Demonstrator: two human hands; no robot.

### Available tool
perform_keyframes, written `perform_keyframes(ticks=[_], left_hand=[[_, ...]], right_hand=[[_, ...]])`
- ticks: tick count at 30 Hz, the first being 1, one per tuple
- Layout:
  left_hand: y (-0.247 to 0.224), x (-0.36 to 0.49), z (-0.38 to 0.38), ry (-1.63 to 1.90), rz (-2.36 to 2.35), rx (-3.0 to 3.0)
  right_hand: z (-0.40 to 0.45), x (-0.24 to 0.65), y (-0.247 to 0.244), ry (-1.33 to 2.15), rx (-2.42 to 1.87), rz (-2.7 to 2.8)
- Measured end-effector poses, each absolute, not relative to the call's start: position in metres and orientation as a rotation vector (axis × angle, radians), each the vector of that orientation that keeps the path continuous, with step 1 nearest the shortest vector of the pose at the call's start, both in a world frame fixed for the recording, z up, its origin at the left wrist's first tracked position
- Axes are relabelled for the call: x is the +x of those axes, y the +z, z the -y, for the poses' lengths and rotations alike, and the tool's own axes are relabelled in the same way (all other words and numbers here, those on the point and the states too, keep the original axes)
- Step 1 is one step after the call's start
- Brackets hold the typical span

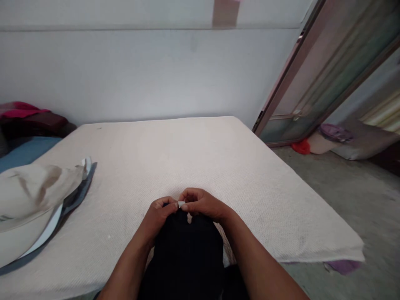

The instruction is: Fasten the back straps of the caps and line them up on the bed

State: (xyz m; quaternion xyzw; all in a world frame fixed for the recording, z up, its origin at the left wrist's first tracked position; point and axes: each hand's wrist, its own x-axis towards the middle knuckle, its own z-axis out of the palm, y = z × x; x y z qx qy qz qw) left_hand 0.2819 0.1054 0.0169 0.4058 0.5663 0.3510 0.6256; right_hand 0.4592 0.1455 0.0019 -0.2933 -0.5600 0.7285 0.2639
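Observation:
A black cap-like cloth item [190, 254] lies at the bottom centre, close to my body. My left hand [161, 214] pinches its far edge beside a small whitish tab [181, 204]. From the right, my right hand [203, 203] closes thumb and fingers on the other side of that tab. The two hands nearly touch. Just below the fingers, a small gap in the black fabric shows a lighter colour through it.
Several stacked caps, a beige one [34, 191] on top, lie at the left of the cream-covered table [175, 154]. Pink and dark items [34, 118] sit behind them. A white wall rises beyond the table; a framed glass door [290, 100] stands to the right.

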Motion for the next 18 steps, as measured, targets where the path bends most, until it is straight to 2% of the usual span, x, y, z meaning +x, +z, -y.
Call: perform_keyframes(ticks=[11, 18], left_hand=[[0.016, 0.2835, -0.104, 0.852, -1.283, 1.026], [0.0113, 0.2831, -0.1073, 0.878, -1.376, 1.064]], right_hand=[[-0.1475, 0.4583, -0.0022, 2.115, -0.794, 1.379], [-0.1471, 0.4533, -0.0069, 2.006, -0.884, 1.367]])
